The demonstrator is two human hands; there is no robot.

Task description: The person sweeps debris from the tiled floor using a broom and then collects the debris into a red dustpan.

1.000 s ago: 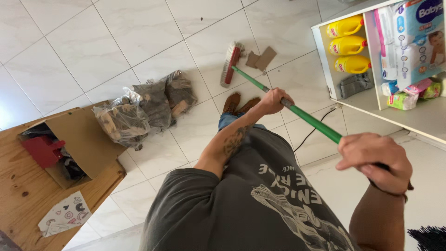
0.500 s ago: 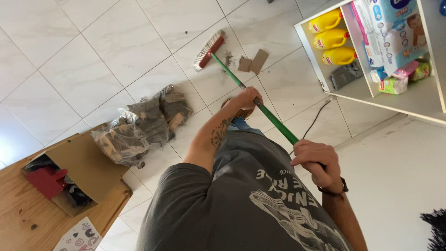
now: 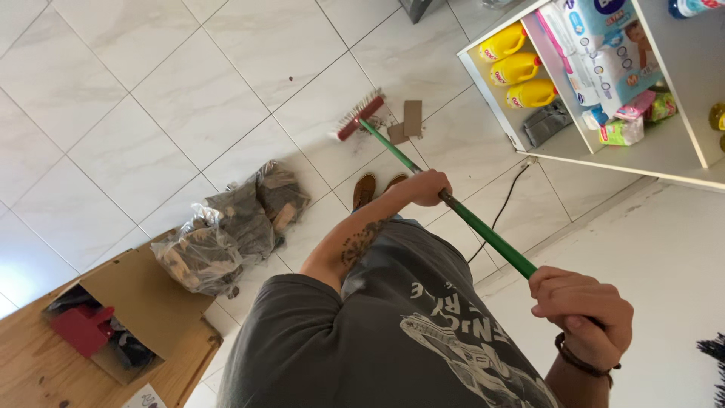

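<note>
Fingers of both hands are wrapped tight around the green handle of the broom [image 3: 423,175]: the left hand [image 3: 427,187] grips mid-handle, the right hand [image 3: 581,306] grips the upper end. The red broom head rests on the tiled floor [image 3: 128,98], just beside two brown cardboard scraps [image 3: 406,122].

Packages: three yellow bottles [image 3: 517,68] lie in a row in the white shelf unit [image 3: 680,159]; beside them sit a large blue-and-white pack [image 3: 604,45] and smaller pink and green packets. Clear plastic bags [image 3: 226,234] of brown debris lie on the floor, touching an open cardboard box [image 3: 128,310] on a wooden table [image 3: 30,363].

Compared with the earlier frame, the broom head sits lower in view, nearer the person's brown shoes.

Surface: pale marbled tiles with dark grout lines.
</note>
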